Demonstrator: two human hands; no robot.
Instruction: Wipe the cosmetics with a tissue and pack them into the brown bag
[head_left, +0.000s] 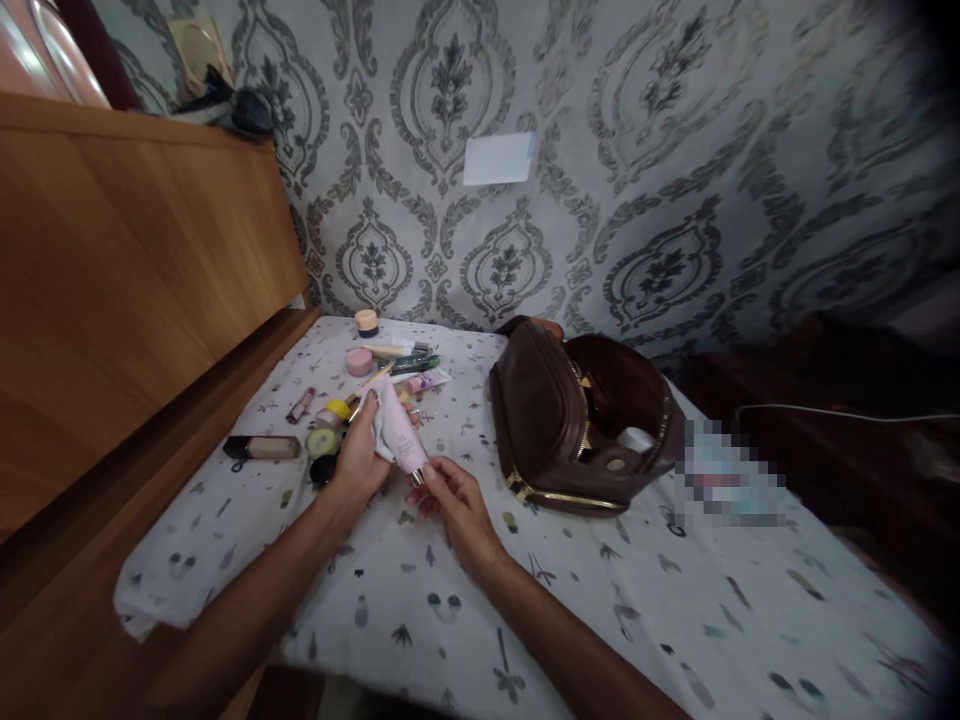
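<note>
Patterned white cloth covers the surface, wood cabinet at left, damask-print wall behind. Left hand curls round a pink tube and white cloth piece; right hand pinches the tube's capped end. Brown bag sits open at right, cosmetics near the left hand.

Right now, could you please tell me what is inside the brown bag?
In the open brown bag, one white item can be seen; I cannot tell what it is. The deeper part is hidden by the bag's side and dark shadow.
</note>
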